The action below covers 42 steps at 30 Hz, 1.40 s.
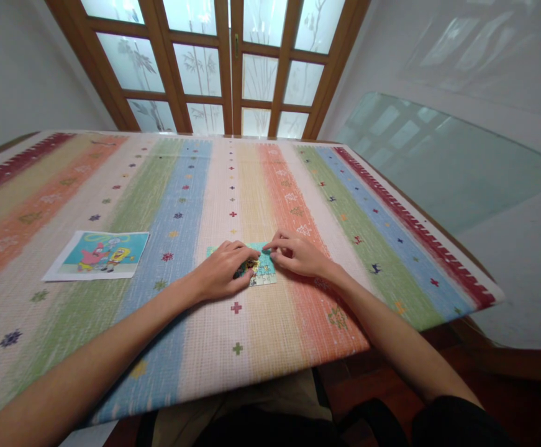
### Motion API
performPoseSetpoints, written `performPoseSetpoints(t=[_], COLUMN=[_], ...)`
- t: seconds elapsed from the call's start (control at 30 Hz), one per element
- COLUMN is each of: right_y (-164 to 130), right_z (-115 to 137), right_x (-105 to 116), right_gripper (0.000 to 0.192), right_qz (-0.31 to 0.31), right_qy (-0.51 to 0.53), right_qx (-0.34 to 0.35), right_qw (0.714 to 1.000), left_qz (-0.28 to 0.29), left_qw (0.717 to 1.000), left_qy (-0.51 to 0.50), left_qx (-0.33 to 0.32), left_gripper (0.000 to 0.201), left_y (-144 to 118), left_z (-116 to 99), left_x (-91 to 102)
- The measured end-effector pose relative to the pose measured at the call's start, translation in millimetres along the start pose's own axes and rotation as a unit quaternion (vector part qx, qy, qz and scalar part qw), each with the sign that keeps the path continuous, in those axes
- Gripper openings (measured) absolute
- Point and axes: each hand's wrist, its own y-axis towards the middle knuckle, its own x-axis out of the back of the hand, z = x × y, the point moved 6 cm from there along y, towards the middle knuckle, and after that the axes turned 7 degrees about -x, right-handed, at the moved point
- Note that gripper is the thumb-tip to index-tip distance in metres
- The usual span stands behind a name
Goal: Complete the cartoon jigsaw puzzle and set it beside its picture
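Note:
A small jigsaw puzzle (pixel 266 270), mostly turquoise with some yellow, lies flat on the striped tablecloth in front of me. Its left part is hidden under my left hand (pixel 223 270), which rests on the pieces with thumb and fingers apart. At the upper right edge of the puzzle, the outstretched index finger of my right hand (pixel 298 256) touches the pieces. The thumb of that hand sits just below, and its other fingers are bent. No loose piece can be made out in either hand.
To the left lies a printed cartoon picture (pixel 107 253) on white paper. The striped tablecloth (pixel 251 335) covers the table, whose front edge is close to my body. Behind stand wooden doors (pixel 230 68) with frosted panes, and a white wall (pixel 507 81) is at right.

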Motion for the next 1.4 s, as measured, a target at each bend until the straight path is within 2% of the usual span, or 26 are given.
performPoseSetpoints(t=[0.17,0.3,0.4,0.47,0.53,0.67,0.8,1.0,1.1,1.2,1.4], right_y=[0.0,1.4,1.5,-0.1,-3.3,-12.8,-19.7,-21.9,-23.0,-24.7,-25.1], right_z=[0.6,-4.0,-11.1,-13.4,-11.4,-2.1,-1.3,-10.1,-13.8,-15.0,-15.0], right_x=[-4.2,0.3,9.7,14.4,15.5,8.0,-0.5,-3.0,-0.7,0.9,-0.1], right_gripper=[0.021,0.023,0.028,0.037,0.053,0.085,0.099,0.088,0.089,0.090,0.080], right_qz=[0.009,0.003,-0.024,-0.034,-0.029,0.001,0.004,0.004,0.007,0.009,0.007], right_qy=[-0.030,0.028,0.059,0.056,0.041,0.000,-0.020,-0.012,-0.006,-0.002,-0.005], right_qx=[-0.003,-0.016,-0.038,-0.046,-0.039,-0.014,-0.019,-0.014,-0.021,-0.026,-0.030], right_qw=[1.000,0.999,0.997,0.997,0.998,1.000,1.000,1.000,1.000,1.000,1.000], left_qz=[-0.044,-0.092,-0.107,-0.109,-0.087,-0.041,-0.027,-0.015,-0.011,-0.011,-0.019], left_qw=[0.995,0.993,0.991,0.991,0.992,0.992,0.991,0.993,0.994,0.995,0.996], left_qy=[-0.074,-0.052,-0.005,0.007,0.004,0.002,0.020,0.026,0.029,0.031,0.024], left_qx=[0.039,0.053,0.077,0.084,0.093,0.120,0.133,0.116,0.102,0.098,0.084], left_gripper=[0.027,0.030,0.035,0.042,0.049,0.071,0.079,0.075,0.074,0.076,0.077], left_y=[1.8,-3.0,-19.3,-34.6,-50.2,-73.5,-81.2,-80.1,-78.4,-76.4,-68.7], left_z=[6.5,18.5,31.9,37.8,40.3,37.4,35.2,39.6,38.7,37.4,36.4], left_x=[10.0,44.5,69.7,77.8,75.5,58.0,46.4,37.6,33.9,31.0,23.8])
